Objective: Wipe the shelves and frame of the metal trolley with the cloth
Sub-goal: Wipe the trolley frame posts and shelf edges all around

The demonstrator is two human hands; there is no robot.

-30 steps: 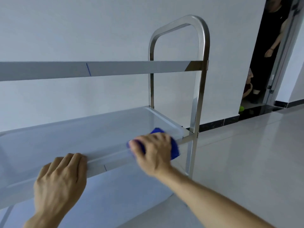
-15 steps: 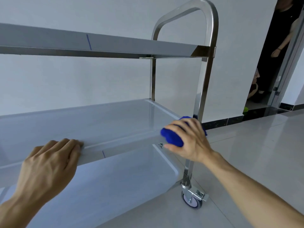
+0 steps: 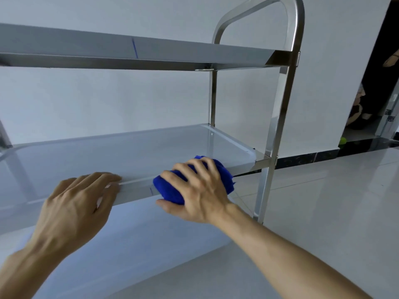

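**Cloth on the front lip of the middle shelf**

Head view: my right hand (image 3: 198,190) is curled over a bunched blue cloth (image 3: 172,190), thumb underneath and fingers spread across the top, pressing it against the front edge of the trolley's middle shelf (image 3: 129,154). The cloth wraps that lip just short of the near right post (image 3: 278,126), so only a little bare edge lies between the cloth and the corner bracket. My left hand (image 3: 73,208) rests on the same front edge further left, fingers bent over the lip and gripping it; a strip of bare edge with a thin blue mark separates the two hands.

The top shelf (image 3: 129,50) runs overhead, with a clear gap between it and the middle shelf (plenty of height above my knuckles). The arched handle (image 3: 295,18) rises above the right end, joining the near post to the far post (image 3: 212,98). Below my wrists lies the bottom shelf (image 3: 133,251), pale and reflective; its far left end runs out of view.

The shelf surfaces are smooth brushed metal with raised rims. Behind the trolley stands a plain white wall (image 3: 108,100) with a dark skirting strip (image 3: 302,159) at its foot. The floor (image 3: 323,212) is glossy pale tile. At far right a dark doorway (image 3: 377,61) opens, with a small green object (image 3: 342,140) at its threshold, too small to identify.
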